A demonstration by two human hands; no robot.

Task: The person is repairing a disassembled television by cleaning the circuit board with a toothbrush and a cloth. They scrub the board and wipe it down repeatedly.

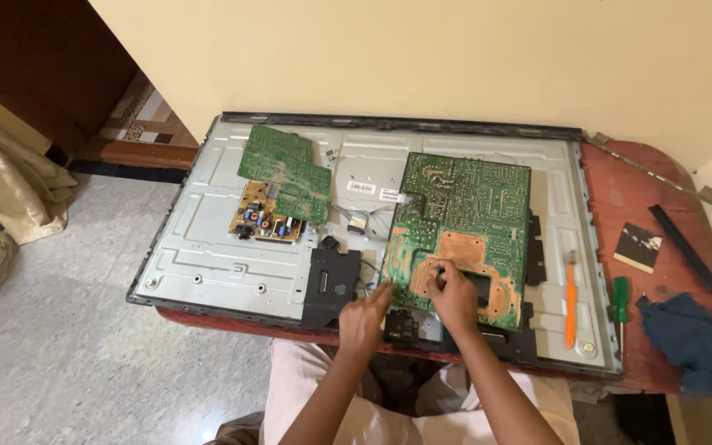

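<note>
The left hand (pixel 363 320) is lying open, fingertips touching the large green circuit board (pixel 463 222) at its 7 o'clock corner; the right hand (pixel 452 295) is pinching the board's near edge, at 6 o'clock.

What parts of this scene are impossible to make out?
Head view:
- What the right hand pinches on the large green circuit board: fingers cover it.
- Tip of the green screwdriver: too small.
- The person's lap: cut off by the bottom edge.
- Parts on the small board: too tiny.
</note>
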